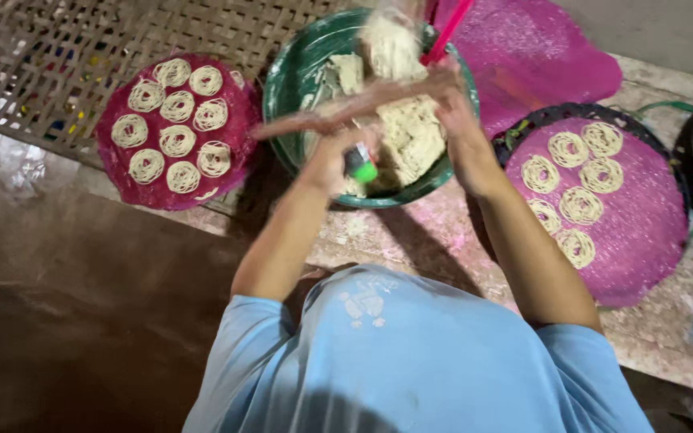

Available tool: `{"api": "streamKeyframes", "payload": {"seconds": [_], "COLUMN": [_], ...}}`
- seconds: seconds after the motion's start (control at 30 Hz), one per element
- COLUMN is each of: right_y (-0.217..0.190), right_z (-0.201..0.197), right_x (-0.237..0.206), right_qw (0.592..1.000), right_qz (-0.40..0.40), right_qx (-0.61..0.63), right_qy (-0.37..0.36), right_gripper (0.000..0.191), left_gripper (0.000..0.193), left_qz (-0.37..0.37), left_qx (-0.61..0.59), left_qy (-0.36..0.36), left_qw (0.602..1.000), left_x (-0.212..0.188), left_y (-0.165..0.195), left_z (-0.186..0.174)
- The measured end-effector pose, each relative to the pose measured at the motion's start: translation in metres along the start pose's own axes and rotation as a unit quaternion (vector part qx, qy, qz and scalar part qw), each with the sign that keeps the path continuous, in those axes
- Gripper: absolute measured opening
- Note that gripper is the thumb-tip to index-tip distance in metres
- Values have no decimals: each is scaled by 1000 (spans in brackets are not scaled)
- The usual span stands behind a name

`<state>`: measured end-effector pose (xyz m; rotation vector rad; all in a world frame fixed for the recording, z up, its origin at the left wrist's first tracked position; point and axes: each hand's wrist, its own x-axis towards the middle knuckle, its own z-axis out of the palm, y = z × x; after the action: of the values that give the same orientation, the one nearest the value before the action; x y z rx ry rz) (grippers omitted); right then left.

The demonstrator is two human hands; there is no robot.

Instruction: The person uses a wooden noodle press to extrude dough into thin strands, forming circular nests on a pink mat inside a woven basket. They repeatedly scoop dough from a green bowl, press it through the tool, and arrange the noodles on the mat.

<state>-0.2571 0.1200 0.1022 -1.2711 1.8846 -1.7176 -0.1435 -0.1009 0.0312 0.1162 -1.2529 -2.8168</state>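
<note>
Green basin (286,88) — hands' (443,88) grip blurred, indistinct

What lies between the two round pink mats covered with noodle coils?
In the head view, a green bowl of pale dough sits between the left mat and right mat, with both hands over it.

The bowl (298,72) is dark green with pale streaks, and the dough (411,132) in it is creamy off-white. The noodle coils (176,120) are the same cream, each a spiral of fine threads. The round mat (122,180) near the worktop's left edge is deep magenta; the mat (643,232) toward the right edge is brighter pink with a speckled sheen. The woven tray (58,56) shows a tan lattice. The shirt (411,377) is light blue.
</note>
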Motion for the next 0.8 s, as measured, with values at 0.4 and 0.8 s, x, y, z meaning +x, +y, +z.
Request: {"api": "streamKeyframes", "payload": {"seconds": [0.4,0.8], "right_y": [-148,-130], "right_z": [-125,-174], "right_x": [-149,-280], "right_qw": [956,975], "right_qz": [-247,-25], "right_qx": [-153,-189], "right_qy": [49,114], "right_gripper": [57,87], "left_gripper": [59,50], "left_qz": [110,147], "left_qx": [617,662], "left_qy": [-265,-443], "left_qw": [733,586], "left_x": [-12,31], "left_y": [-44,-171], "left_z": [205,278]}}
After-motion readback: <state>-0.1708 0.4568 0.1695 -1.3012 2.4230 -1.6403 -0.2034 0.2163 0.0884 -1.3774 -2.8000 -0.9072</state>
